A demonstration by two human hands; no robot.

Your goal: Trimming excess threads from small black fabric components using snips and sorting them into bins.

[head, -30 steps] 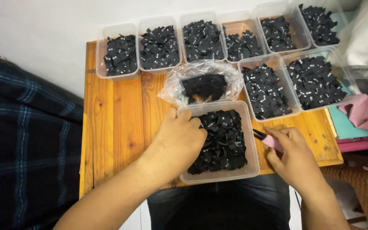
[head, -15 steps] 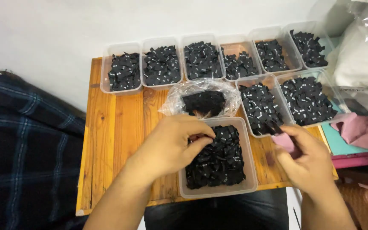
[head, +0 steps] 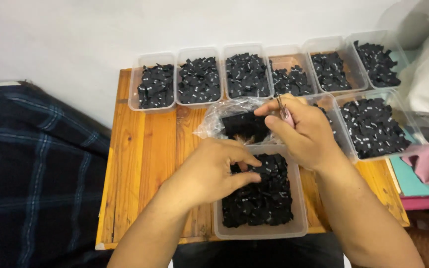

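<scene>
Right hand (head: 304, 134) has swung over the bag (head: 234, 124) gripping tweezers (head: 283, 110) (left hand (head: 214, 171) pinches black pieces (head: 261, 196))

The bare strip of the orange wooden slatted table (head: 145, 164) on the left, below the back row, is the widest open passage. Along the far edge, 6 clear plastic tubs of small black pieces (head: 199, 79) stand side by side, touching, closing that side. On the right, a larger clear plastic tub of black pieces (head: 373, 124) blocks the way. In the middle, a crumpled clear plastic bag (head: 224, 119) sits just behind the near clear rectangular tub (head: 259, 231), where the left hand (head: 209, 171) and right hand (head: 304, 131) crowd the space above.
</scene>
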